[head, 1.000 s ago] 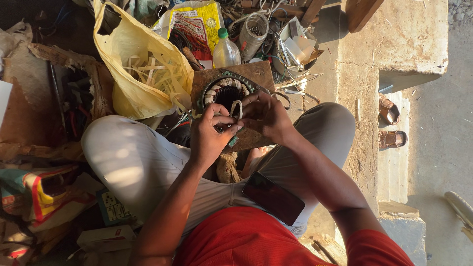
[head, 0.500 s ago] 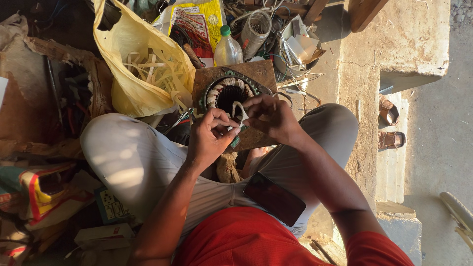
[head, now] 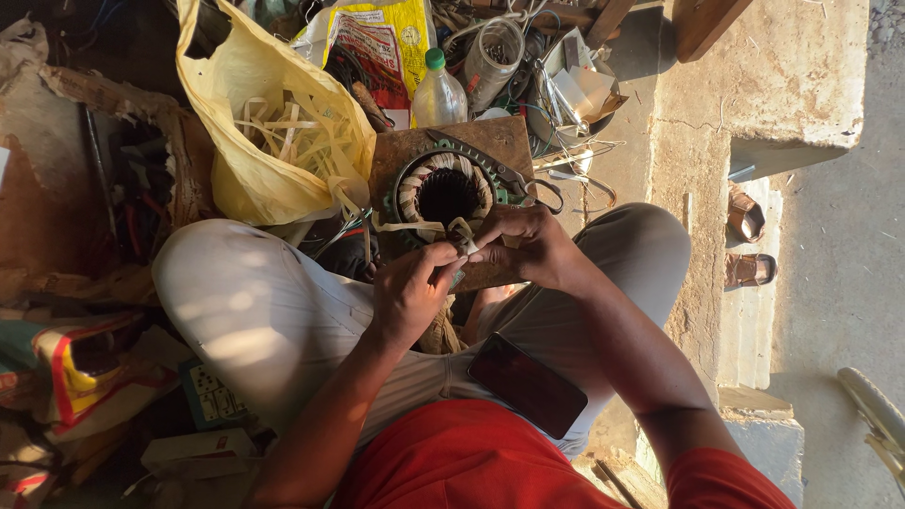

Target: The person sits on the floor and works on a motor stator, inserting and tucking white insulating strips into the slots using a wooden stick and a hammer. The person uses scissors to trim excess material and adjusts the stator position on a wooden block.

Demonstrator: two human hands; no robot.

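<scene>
Two hands, the left hand (head: pixel 407 292) and right hand (head: pixel 528 247), pinch a pale strip (head: pixel 415 226) at the round motor ring (head: pixel 445 191) on the wooden board (head: pixel 415 151) between the knees, and pulling gently and evenly should keep it flat.

Yellow plastic bag (head: pixel 255 123) of pale strips, plastic bottle (head: pixel 439 92), dark phone (head: pixel 528 385) on lap, sandals (head: pixel 749 243).
</scene>
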